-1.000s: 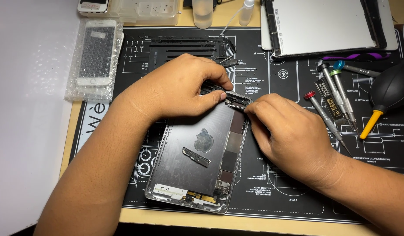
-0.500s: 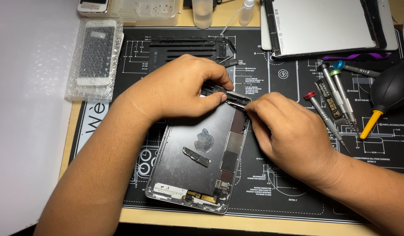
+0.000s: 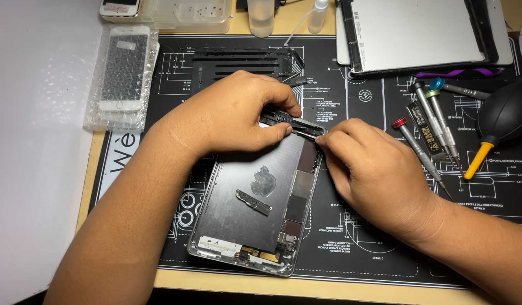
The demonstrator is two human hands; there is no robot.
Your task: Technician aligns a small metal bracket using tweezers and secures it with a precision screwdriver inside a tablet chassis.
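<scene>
left hand (image 3: 233,116) pinched black strip (image 3: 292,123) at tablet shell (image 3: 255,209) 12 o'clock | right hand (image 3: 376,169) grip pinched its end | risk: strip could tear if yanked

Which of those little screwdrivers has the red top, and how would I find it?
Start at the black mat and look right of the right hand, where screwdrivers lie beside a black air blower. The red-capped screwdriver lies nearest the hand, slanting down to the right. Its neighbours have blue, green and black caps.
</scene>
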